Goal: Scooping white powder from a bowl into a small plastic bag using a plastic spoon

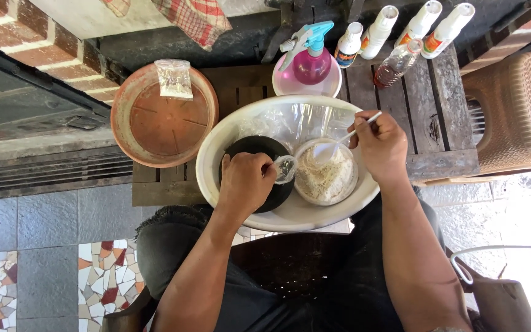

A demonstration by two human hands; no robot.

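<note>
A large white basin (216, 144) rests on a dark wooden pallet table. Inside it sit a black pot (254, 147) and a clear round container of pale, shredded material (327, 178). My left hand (246, 179) lies over the black pot and grips a small clear plastic bag (285, 168) at the container's edge. My right hand (381, 145) holds a white plastic spoon (333, 147) whose bowl rests above the pale material. Crumpled clear plastic (290, 120) lies at the basin's far side.
A terracotta saucer (127, 126) with a small clear packet (174, 79) stands to the left. Behind the basin are a pink spray bottle (312, 60) in a white bowl and several white bottles (401, 27). A wicker stool (517, 104) is at right, a brick wall at left.
</note>
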